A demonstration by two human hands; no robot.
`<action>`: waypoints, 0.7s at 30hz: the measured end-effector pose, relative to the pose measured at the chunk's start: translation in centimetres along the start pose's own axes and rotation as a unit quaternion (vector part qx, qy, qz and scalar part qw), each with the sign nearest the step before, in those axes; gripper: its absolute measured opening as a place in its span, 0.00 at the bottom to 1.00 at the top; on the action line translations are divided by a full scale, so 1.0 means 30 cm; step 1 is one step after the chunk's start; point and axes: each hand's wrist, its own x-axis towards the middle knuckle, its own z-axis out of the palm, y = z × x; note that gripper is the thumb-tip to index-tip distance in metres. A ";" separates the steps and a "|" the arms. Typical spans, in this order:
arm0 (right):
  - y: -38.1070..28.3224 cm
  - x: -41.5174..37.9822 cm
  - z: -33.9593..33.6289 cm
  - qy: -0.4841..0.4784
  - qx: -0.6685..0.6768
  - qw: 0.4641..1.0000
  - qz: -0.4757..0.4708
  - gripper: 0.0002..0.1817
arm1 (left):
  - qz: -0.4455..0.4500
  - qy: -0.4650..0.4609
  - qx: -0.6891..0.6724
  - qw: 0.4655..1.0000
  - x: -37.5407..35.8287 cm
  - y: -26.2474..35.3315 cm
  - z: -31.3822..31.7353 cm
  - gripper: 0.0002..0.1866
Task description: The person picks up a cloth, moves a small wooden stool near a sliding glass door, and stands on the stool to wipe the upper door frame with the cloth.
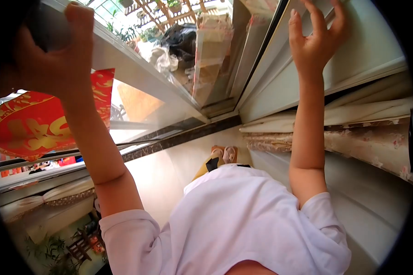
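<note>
Left hand (pixel 55 59) closed around a dark object (pixel 48 32) against smooth window glass (pixel 137 103), right hand (pixel 316 39) spread open on pale door frame (pixel 367 50), red paper decoration (pixel 36 121) stuck behind glass, floral curtain (pixel 371 142) bunched beside, glossy floor (pixel 169 169) below.

Your left hand (pixel 55 55) grips the window frame (pixel 137 68) at upper left. Your right hand (pixel 316 41) presses the panel (pixel 367 50) at right. The curtain (pixel 367 133) lies below that panel.
</note>
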 end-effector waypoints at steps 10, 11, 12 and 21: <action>0.023 -0.008 0.009 0.007 -0.052 0.997 -0.065 0.17 | -0.068 -0.068 -0.029 0.995 -0.012 -0.038 0.001 0.21; 0.022 -0.010 0.008 0.003 -0.022 0.999 -0.050 0.16 | -0.077 -0.076 -0.031 0.994 -0.008 -0.013 0.007 0.19; 0.029 -0.013 0.013 0.003 -0.022 0.999 -0.048 0.16 | -0.085 -0.084 -0.033 0.992 0.001 0.018 0.013 0.18; -0.007 -0.101 -0.045 -0.005 -0.034 0.999 0.000 0.10 | -0.069 -0.068 -0.033 0.995 0.005 0.026 0.011 0.12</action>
